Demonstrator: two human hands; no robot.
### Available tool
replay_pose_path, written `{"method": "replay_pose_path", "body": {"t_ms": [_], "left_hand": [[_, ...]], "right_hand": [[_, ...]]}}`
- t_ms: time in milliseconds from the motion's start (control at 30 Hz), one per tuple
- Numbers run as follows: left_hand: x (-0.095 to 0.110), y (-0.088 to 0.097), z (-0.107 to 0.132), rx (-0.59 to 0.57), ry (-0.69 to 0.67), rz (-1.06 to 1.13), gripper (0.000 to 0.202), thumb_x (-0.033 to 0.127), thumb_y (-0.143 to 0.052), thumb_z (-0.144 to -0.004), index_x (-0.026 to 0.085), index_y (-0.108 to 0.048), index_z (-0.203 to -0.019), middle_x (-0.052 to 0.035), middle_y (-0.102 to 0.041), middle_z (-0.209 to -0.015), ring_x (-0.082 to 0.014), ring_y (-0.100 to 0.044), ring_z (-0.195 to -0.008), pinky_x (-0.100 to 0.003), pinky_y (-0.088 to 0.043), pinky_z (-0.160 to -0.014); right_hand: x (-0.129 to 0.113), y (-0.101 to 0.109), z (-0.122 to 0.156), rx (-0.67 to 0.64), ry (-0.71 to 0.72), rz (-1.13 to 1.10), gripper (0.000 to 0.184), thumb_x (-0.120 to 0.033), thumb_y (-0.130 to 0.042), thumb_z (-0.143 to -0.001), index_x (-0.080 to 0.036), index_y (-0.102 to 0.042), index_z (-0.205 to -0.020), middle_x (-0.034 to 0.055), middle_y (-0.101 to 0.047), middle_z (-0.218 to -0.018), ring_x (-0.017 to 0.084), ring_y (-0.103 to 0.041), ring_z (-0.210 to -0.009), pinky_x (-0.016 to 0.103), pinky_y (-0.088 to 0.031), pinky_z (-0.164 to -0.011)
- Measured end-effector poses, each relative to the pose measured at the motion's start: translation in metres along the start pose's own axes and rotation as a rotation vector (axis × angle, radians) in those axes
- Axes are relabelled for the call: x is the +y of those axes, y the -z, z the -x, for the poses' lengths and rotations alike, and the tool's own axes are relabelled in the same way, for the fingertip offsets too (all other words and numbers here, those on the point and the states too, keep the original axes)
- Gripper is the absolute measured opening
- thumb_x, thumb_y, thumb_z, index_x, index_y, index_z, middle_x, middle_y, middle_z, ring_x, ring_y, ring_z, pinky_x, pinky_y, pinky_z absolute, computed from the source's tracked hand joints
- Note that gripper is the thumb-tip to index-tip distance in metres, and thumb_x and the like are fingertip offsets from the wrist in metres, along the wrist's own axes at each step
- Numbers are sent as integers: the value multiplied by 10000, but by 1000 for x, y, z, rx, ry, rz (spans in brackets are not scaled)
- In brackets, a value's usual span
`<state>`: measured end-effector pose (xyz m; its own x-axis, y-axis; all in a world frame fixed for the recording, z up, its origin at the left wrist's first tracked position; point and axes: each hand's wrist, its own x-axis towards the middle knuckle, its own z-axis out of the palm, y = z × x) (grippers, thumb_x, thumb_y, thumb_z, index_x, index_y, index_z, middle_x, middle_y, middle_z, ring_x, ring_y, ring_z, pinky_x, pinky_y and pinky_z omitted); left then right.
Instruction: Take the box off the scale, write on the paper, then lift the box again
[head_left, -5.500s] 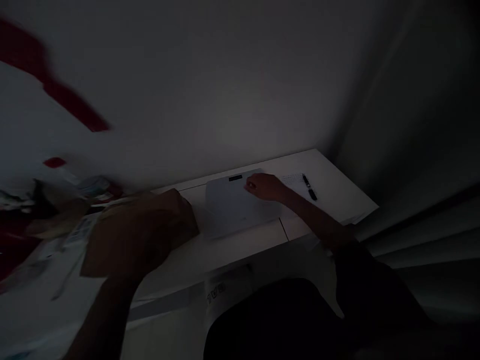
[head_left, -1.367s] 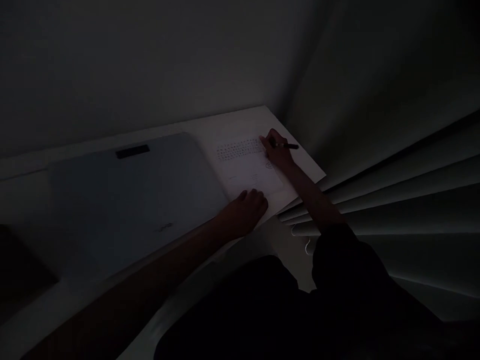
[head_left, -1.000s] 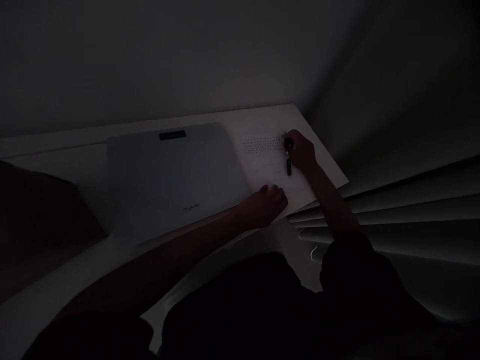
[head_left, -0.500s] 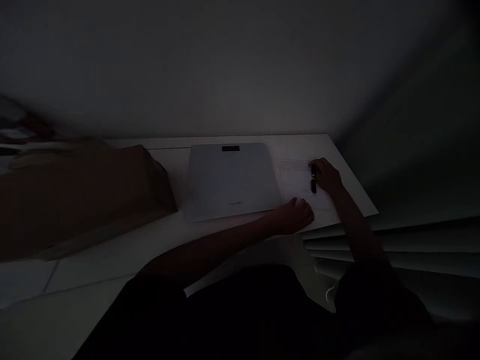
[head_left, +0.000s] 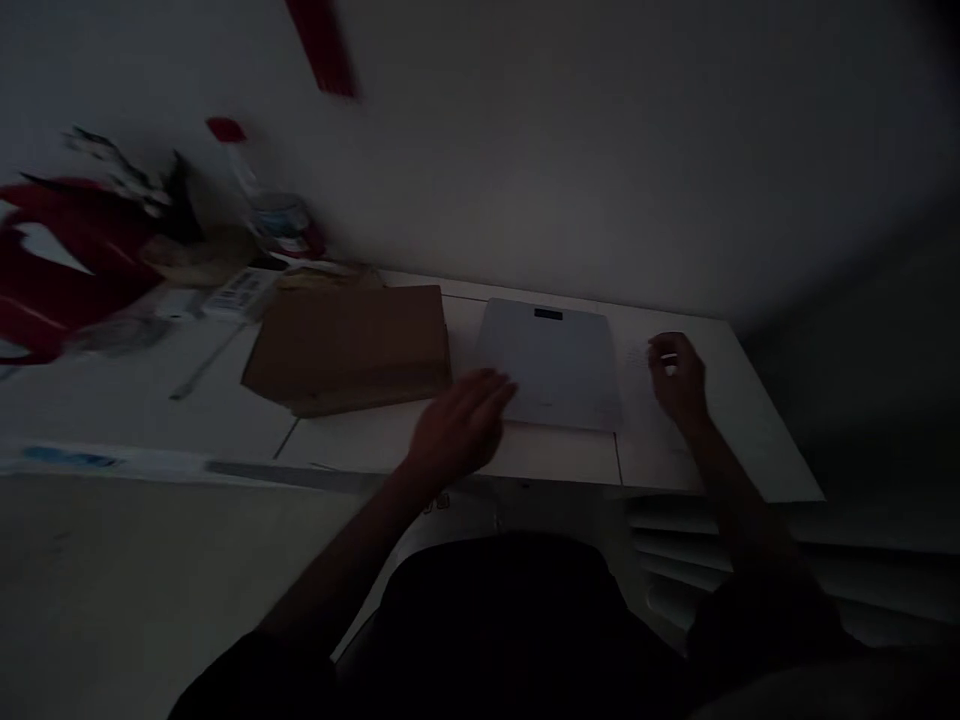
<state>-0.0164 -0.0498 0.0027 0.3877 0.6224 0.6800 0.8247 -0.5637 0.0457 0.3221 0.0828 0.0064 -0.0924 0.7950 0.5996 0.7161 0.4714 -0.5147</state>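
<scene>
The scene is very dim. A flat pale scale (head_left: 559, 375) with a dark display window lies on the white tabletop (head_left: 750, 450). My left hand (head_left: 457, 430) hovers just left of the scale's near corner, fingers stretched out and blurred, holding nothing. It is between the scale and a brown cardboard box (head_left: 352, 345). My right hand (head_left: 679, 378) rests to the right of the scale with its fingers curled; I cannot see a pen or anything else in it. The sheet of paper under it barely shows.
Blurred clutter fills the table's far left: red shapes (head_left: 67, 250), a bottle with a red cap (head_left: 247, 170), a labelled pack (head_left: 236, 290). A wall runs behind the table. Window blinds (head_left: 787, 560) hang below its right edge. My dark torso fills the bottom.
The view has swung left, bringing the box and clutter into sight. My left hand has lifted off the paper and moved left past the scale. The pen no longer shows in my right hand.
</scene>
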Motion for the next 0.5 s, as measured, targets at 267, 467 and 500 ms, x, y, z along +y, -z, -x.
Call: {"method": "replay_pose_path", "body": {"t_ms": [267, 467, 500], "left_hand": [[-90, 65, 73, 505, 567, -200, 499, 214, -546, -878, 63, -493, -1351, -192, -550, -1329, -265, -516, -1283, -459, -431, -1080], [-150, 58, 114, 563, 1182, 366, 577, 325, -415, -969, 55, -301, -1466, -199, -429, -1484, -203, -473, -1350, -395, -439, -1089], [-154, 55, 118, 497, 1195, 392, 580, 375, -361, -1006, 67, -259, -1486, -204, -410, -1501, -206, -459, -1367, -387, -456, -1073]], "right_hand": [[-139, -111, 1, -439, 179, -529, 495, -520, -439, -984, -235, -453, -1387, 125, -486, -1413, 242, -473, -1332, 414, -489, -1043], [-187, -166, -4, -740, -8, -590, 915, -783, -425, -905, -163, -269, -1560, 125, -224, -1604, 315, -275, -1465, 495, -307, -1206], [-193, -171, -4, -763, -2, -626, 905, -787, -414, -909, -162, -289, -1550, 126, -263, -1589, 310, -313, -1447, 476, -329, -1199]]}}
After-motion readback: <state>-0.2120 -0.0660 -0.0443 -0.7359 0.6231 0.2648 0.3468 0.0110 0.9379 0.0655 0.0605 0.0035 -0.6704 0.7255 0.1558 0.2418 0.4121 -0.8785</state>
